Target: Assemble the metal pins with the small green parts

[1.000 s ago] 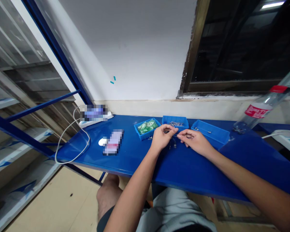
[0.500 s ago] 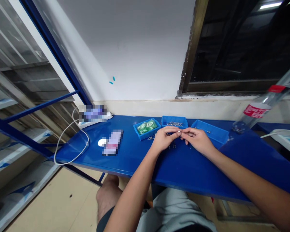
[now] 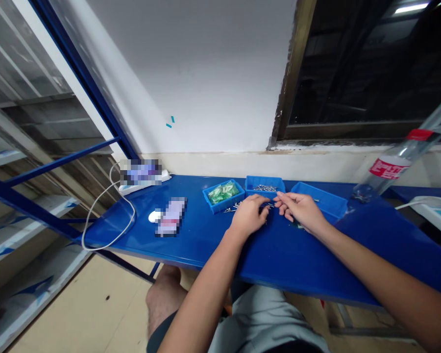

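My left hand (image 3: 249, 214) rests low on the blue tabletop (image 3: 279, 260), its fingers curled, next to loose small metal pins (image 3: 232, 208). My right hand (image 3: 299, 210) is just to its right, with the fingertips reaching towards more thin pins (image 3: 269, 206) between the hands. Whether either hand grips a pin is too small to tell. Behind the hands stands a blue tray of metal pins (image 3: 264, 182), flanked by a blue tray of green packets (image 3: 223, 196) and a nearly bare blue tray (image 3: 325, 202).
A clear plastic bottle with a red label (image 3: 389, 167) lies at the table's right end. On the left are a white mouse (image 3: 155, 216), a blurred object (image 3: 172, 216), a power strip (image 3: 143, 177) and a white cable (image 3: 106, 230). Metal shelving stands at far left.
My hands have drawn slightly apart; their fingertips met over a small metal piece before. My right hand now sits a little further back, and the view has barely shifted.
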Available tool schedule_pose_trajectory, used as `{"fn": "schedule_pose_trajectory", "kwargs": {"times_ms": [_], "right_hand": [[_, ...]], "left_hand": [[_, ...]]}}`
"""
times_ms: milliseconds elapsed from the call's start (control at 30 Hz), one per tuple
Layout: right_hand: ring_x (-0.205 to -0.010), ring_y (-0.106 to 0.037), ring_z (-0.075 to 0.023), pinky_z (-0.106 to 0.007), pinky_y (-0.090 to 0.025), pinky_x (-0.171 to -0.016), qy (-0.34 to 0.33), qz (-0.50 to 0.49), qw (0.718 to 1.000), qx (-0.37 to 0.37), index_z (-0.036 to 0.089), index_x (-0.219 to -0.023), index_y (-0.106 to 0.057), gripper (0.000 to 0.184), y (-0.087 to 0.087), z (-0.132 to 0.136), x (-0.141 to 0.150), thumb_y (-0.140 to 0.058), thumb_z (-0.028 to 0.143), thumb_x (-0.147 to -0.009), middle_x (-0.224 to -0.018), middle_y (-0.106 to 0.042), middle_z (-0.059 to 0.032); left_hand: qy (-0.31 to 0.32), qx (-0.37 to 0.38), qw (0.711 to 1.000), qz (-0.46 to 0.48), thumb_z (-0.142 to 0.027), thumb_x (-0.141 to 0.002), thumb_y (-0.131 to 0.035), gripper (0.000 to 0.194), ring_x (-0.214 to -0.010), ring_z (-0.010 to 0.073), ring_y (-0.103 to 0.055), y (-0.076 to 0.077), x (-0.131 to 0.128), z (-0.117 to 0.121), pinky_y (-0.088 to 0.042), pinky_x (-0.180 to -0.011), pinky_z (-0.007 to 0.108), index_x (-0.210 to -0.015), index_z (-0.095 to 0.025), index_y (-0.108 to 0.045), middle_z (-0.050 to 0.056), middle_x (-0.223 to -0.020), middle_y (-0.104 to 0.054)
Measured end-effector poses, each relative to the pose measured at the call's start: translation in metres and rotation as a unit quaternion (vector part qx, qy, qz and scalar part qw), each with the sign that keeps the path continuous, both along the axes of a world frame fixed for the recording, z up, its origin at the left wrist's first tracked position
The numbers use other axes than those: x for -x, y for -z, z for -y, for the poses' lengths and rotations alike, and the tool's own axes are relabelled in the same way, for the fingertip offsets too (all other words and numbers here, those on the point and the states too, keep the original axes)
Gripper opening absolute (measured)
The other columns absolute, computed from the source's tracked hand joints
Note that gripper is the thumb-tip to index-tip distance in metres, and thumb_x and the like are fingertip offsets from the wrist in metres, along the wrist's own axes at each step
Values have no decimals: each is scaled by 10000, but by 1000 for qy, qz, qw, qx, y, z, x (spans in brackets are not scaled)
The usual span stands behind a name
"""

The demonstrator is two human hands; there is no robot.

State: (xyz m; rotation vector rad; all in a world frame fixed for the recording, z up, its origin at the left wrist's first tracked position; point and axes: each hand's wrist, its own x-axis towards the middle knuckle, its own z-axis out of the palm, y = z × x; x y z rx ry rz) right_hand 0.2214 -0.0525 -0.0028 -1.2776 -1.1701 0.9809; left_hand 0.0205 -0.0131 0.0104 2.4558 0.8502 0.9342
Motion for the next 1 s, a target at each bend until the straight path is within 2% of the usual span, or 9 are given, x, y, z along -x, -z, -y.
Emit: {"fn": "schedule_pose_trajectory", "kwargs": {"times_ms": [100,233,333,500,600,700,833,933,1000], "right_hand": [[-431,-543,-123,-228,-322,-316,2,-6,1000,14,156,-834,-746,625,-4,3,0,-688,779,-843,-670,-689,-79],[-420,-523,-105,-218,-319,-334,-15,8,1000,19,158,-812,-740,621,-11,7,5,-708,778,-827,-641,-679,-64],[-431,-524,-102,-217,-336,-353,-26,24,999,13,162,-819,-744,604,-11,9,8,-708,764,-837,-639,-677,-55],[-479,-559,-124,-231,-383,-388,-19,71,997,-14,170,-869,-751,584,-7,7,4,-668,748,-880,-660,-689,-59],[-540,-609,-151,-240,-424,-424,13,109,993,-49,183,-927,-751,538,-7,7,-2,-669,714,-900,-694,-711,-66],[-645,-684,-194,-257,-477,-459,34,131,988,-78,197,-1040,-746,499,-7,7,-5,-710,672,-891,-833,-765,-97],[-813,-738,-243,-282,-564,-517,-1,115,990,-80,209,-1121,-727,491,0,7,-2,-779,618,-855,-955,-780,-109],[-861,-737,-247,-299,-599,-550,-30,72,993,-88,203,-1101,-713,484,5,6,3,-835,575,-815,-997,-776,-109],[-872,-739,-250,-304,-604,-559,-46,45,994,-89,203,-1081,-705,472,6,6,6,-847,558,-805,-975,-773,-103]], "left_hand": [[32,-14,999,-42,-162,-915,-627,280,-1144,271,-710,3,0,0,-543,-1058,400,-1134,-205,-796,113,-1216,-779],[29,-18,996,-79,-91,-881,-622,282,-993,240,-744,5,0,-1,-551,-989,347,-1020,-251,-808,76,-1013,-810],[16,-45,993,-110,-79,-902,-603,241,-911,244,-745,4,-2,-1,-540,-960,351,-948,-228,-787,92,-919,-794],[4,-89,986,-140,-114,-966,-565,184,-915,248,-729,4,-3,0,-524,-955,371,-1033,-189,-719,102,-962,-756],[-4,-56,995,-78,-127,-988,-542,188,-924,237,-725,4,-3,-1,-547,-899,350,-1071,-197,-696,93,-1021,-748],[-5,8,998,57,-126,-971,-580,181,-958,223,-733,2,-3,0,-572,-894,332,-1100,-191,-689,89,-1055,-754],[-1,89,975,203,-159,-939,-666,222,-963,202,-751,-3,-6,0,-598,-932,336,-1154,-185,-716,95,-1106,-763],[19,168,952,255,-264,-937,-722,172,-958,208,-758,-3,-8,-1,-614,-923,348,-1079,-173,-753,102,-1076,-781],[34,211,939,268,-313,-922,-754,206,-944,214,-762,-3,-9,-2,-617,-914,355,-1060,-160,-761,105,-1043,-792]]}}
